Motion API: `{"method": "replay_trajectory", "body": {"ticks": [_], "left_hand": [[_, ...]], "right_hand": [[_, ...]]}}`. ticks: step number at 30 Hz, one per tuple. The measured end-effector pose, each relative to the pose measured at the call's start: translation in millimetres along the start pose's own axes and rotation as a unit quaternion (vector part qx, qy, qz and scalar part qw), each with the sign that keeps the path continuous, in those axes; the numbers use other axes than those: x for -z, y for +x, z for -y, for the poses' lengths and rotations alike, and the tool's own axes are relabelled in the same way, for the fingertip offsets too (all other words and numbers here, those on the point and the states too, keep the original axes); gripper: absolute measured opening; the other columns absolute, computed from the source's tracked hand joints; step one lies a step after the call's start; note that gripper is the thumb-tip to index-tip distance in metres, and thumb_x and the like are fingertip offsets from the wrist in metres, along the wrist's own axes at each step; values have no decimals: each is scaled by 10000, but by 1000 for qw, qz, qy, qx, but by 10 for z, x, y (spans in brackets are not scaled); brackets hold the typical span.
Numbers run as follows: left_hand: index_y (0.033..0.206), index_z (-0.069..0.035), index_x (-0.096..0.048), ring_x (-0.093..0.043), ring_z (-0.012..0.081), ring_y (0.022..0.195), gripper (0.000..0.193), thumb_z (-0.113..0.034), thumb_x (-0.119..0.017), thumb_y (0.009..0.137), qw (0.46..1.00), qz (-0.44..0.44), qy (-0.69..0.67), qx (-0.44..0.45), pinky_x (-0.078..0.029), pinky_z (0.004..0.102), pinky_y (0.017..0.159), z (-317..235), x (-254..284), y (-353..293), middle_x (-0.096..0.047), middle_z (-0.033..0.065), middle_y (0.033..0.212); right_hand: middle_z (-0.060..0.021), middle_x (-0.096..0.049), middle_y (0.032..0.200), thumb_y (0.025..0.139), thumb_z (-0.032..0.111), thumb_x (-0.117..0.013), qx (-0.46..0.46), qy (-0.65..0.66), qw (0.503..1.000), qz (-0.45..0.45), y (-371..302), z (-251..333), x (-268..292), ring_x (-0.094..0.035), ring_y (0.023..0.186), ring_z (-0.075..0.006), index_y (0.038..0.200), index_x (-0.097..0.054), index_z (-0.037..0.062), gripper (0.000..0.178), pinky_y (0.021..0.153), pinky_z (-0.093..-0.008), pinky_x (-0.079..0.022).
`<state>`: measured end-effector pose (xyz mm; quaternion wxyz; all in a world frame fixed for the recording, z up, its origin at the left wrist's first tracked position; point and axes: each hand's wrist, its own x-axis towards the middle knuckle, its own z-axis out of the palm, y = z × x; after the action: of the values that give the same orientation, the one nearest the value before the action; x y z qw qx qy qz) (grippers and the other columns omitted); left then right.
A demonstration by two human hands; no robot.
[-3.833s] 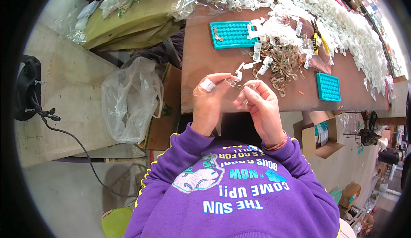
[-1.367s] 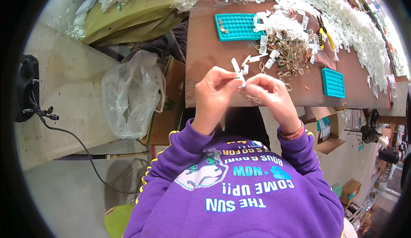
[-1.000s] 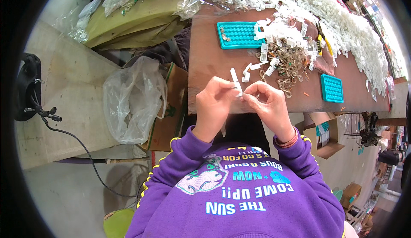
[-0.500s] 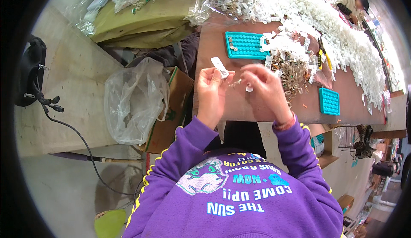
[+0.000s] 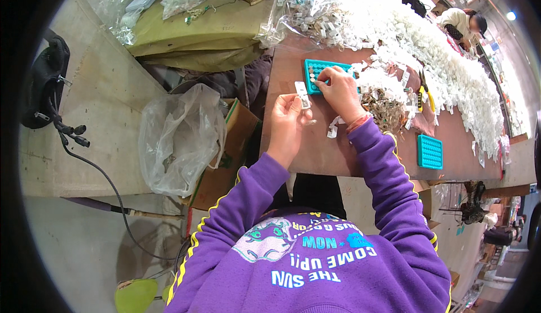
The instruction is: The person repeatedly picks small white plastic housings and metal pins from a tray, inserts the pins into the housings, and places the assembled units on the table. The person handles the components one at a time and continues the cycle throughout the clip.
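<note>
My left hand (image 5: 286,126) is closed on a small white plastic tag (image 5: 302,91), which stands up from between thumb and fingers. A tiny pale bit shows at its fingertips. My right hand (image 5: 341,94) reaches over a teal tray (image 5: 307,80) of small pockets, its thumb and fingers pinched together at the tray's near side. Whatever those fingertips may hold is too small to make out. Several small round metallic pieces sit in the tray's left pockets. A loose white tag (image 5: 333,128) lies on the brown table (image 5: 307,152) below my right wrist.
Beside the tray lies a heap of tagged small parts (image 5: 383,96), with yellow-handled pliers (image 5: 424,94) right of it. A second teal tray (image 5: 430,151) is near the front edge. White tags (image 5: 451,82) pile behind. A plastic bag (image 5: 177,138) hangs left; a person (image 5: 459,23) sits far right.
My right hand has moved from beside my left hand up to the tray. The left hand keeps the white tag, now held more upright. The whole view has shifted slightly.
</note>
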<state>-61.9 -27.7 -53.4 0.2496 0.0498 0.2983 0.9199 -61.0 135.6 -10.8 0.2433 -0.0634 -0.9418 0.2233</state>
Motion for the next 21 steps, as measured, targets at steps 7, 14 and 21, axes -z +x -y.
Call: {"method": "replay_trajectory", "body": {"ticks": [7, 14, 21], "left_hand": [[1030, -58, -517, -625, 164, 719, 97, -135, -552, 983, 1000, -15, -2, 8, -522, 278, 669, -56, -57, -27, -616, 66, 896], [1053, -64, -529, -636, 161, 770, 127, -163, -561, 980, 999, -28, -40, 14, -536, 280, 698, -63, -76, -30, -632, 58, 911], [1048, -54, -525, -619, 148, 772, 122, -153, -556, 983, 998, 26, -44, 30, -489, 250, 665, -48, 10, -8, -634, 82, 924]], "right_hand": [[-143, -683, 781, 749, 92, -662, 8, 40, 999, 19, 489, -129, -53, -670, 763, -319, 825, -713, 62, 96, 741, -392, -528], [-139, -684, 792, 751, 98, -677, 48, -47, 993, 99, 609, -217, -156, -667, 806, -315, 803, -712, 69, 68, 779, -408, -525], [-89, -681, 759, 748, 91, -725, 3, 66, 995, 72, 489, 31, 70, -653, 716, -236, 835, -700, 28, 110, 670, -331, -516]]}}
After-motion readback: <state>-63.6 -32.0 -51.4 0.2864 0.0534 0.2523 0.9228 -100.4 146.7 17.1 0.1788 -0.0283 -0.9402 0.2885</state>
